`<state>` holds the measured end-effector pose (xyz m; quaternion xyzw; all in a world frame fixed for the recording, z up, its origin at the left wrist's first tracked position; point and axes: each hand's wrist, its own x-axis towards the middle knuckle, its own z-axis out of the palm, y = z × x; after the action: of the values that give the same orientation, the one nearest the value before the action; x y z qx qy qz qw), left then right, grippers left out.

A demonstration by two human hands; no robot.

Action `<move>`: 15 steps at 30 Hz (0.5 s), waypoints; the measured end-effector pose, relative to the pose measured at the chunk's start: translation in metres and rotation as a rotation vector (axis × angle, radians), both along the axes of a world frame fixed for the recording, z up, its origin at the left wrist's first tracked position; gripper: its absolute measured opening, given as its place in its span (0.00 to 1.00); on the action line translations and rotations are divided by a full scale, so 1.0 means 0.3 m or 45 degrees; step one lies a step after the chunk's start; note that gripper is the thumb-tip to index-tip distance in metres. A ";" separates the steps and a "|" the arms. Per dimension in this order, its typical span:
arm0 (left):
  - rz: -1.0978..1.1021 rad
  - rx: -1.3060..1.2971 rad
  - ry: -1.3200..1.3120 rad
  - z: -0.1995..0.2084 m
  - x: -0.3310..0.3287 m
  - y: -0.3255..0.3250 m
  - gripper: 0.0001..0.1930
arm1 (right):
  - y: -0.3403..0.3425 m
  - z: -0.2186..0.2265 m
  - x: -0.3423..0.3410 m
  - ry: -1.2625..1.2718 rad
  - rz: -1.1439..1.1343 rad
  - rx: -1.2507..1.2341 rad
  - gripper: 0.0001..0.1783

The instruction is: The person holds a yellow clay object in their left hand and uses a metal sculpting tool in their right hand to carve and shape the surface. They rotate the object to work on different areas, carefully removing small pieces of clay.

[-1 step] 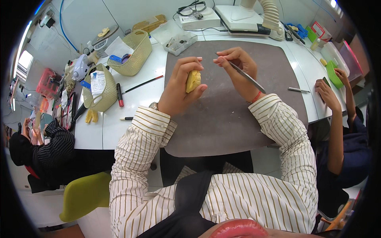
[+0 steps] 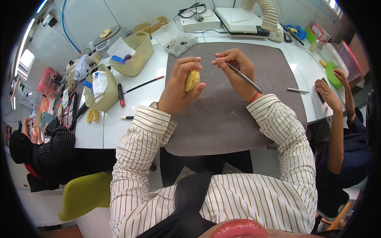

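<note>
A yellow plaster dental model [image 2: 192, 81] is gripped in my left hand [image 2: 177, 85], its row of teeth turned toward the right. My right hand [image 2: 237, 70] pinches a slim metal carving tool [image 2: 247, 79] between thumb and fingers. The tool's thin tip points at the model but stays apart from it, and its broad flat end slants back over my wrist. Both hands are above a grey-brown mat [image 2: 214, 131].
Two woven baskets [image 2: 104, 104] with papers stand left, near a second yellow model [image 2: 92, 115], a red-and-black marker [image 2: 121, 95] and a brush [image 2: 143, 84]. Behind is a clear plastic box [image 2: 181, 47]. A metal instrument [image 2: 297, 91] lies right, beside a co-worker's hands [image 2: 327, 93].
The view has tilted very slightly. My hands keep nearly the same pose, holding the model and the tool.
</note>
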<state>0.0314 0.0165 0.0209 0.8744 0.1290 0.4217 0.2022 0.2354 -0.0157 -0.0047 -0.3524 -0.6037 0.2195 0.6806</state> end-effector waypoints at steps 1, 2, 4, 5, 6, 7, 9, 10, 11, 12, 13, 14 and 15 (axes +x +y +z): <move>0.018 0.022 -0.021 0.006 0.008 -0.001 0.18 | 0.001 -0.002 0.005 -0.037 -0.022 0.025 0.03; 0.037 0.042 -0.041 0.012 0.016 0.001 0.17 | 0.004 -0.001 0.011 -0.073 -0.044 0.048 0.03; 0.059 0.096 -0.051 0.026 0.012 0.018 0.16 | 0.015 0.003 0.016 -0.155 -0.104 0.070 0.03; 0.071 0.118 -0.052 0.032 -0.001 0.029 0.16 | 0.025 0.004 0.008 -0.192 -0.133 0.076 0.03; 0.092 0.134 -0.063 0.038 -0.012 0.043 0.16 | 0.036 0.006 -0.002 -0.192 -0.138 0.055 0.03; 0.109 0.152 -0.075 0.031 -0.017 0.047 0.16 | 0.036 -0.003 -0.005 -0.192 -0.146 0.035 0.04; 0.135 0.194 -0.102 0.025 -0.023 0.051 0.16 | 0.038 -0.018 0.001 -0.248 -0.170 0.013 0.04; 0.143 0.211 -0.114 0.020 -0.026 0.057 0.16 | 0.044 -0.030 0.007 -0.304 -0.186 0.002 0.04; 0.152 0.228 -0.126 0.017 -0.026 0.060 0.16 | 0.048 -0.040 0.011 -0.359 -0.202 -0.008 0.04; 0.153 0.238 -0.133 0.015 -0.024 0.062 0.16 | 0.052 -0.048 0.013 -0.358 -0.202 -0.001 0.05; 0.159 0.236 -0.132 0.017 -0.025 0.069 0.15 | 0.060 -0.052 0.012 -0.351 -0.196 -0.006 0.05; 0.164 0.235 -0.132 0.025 -0.024 0.076 0.15 | 0.069 -0.052 0.012 -0.346 -0.190 -0.010 0.06; 0.149 0.212 -0.149 0.038 -0.020 0.084 0.16 | 0.077 -0.049 0.014 -0.355 -0.173 -0.019 0.06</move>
<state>0.0253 0.0418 0.0324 0.8530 0.1322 0.4925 0.1111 0.2395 0.0075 -0.0193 -0.4244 -0.6654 0.1263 0.6010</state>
